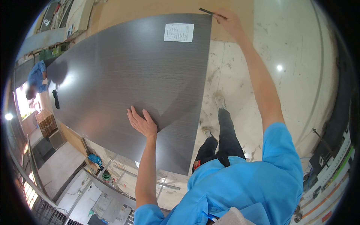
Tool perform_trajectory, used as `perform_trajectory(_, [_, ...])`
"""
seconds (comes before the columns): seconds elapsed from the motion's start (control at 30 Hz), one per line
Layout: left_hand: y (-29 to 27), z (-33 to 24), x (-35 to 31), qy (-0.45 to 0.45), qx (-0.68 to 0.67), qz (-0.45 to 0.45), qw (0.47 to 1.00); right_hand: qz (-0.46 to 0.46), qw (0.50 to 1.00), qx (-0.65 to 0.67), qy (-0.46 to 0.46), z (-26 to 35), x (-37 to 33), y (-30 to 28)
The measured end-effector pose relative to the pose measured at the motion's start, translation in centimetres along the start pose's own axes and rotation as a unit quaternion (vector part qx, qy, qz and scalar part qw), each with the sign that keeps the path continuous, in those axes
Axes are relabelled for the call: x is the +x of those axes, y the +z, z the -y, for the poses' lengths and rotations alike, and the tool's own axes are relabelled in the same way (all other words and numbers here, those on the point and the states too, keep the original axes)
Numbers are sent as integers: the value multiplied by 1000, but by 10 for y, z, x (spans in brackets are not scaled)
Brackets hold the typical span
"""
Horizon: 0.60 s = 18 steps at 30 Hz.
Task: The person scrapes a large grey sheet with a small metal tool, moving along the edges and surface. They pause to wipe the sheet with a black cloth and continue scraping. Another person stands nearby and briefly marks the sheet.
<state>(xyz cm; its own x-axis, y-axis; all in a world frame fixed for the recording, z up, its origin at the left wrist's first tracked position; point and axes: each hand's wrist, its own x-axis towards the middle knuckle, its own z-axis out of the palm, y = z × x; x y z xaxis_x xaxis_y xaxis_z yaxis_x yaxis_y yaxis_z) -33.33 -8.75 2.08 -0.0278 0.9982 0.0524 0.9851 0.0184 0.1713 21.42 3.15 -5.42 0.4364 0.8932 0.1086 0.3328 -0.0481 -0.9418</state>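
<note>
A large dark grey, wood-grained panel stretches in front of me and off to the left. My left hand lies on its top face, fingers spread, holding nothing. At the panel's far right corner, my right hand is closed around a thin, dark, bar-like tool; its exact kind is too small to make out. The tool's free end points left along the far edge, by the corner. A white printed label is on the panel near that corner.
Another person in blue is at the panel's left end, close to a black item lying on it. Brown board lies beyond the far edge. Stacked brown pieces stand at left; a machine with rails is at right.
</note>
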Motion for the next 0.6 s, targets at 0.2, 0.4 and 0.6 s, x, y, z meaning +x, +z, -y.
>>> perform_trajectory(0.2, [-1,-3,1,-4,-4,2,1000,-28,991,-82,-102,20,-47,4])
perform_trajectory(0.4, [-4,-5,1,3,-2,0,1000,-155,982,-101,-25,18,-33,29])
perform_trajectory(0.6, [-2,-3,-1,7,-11,-10,1000,-137,990,-29,-36,7,-38,29])
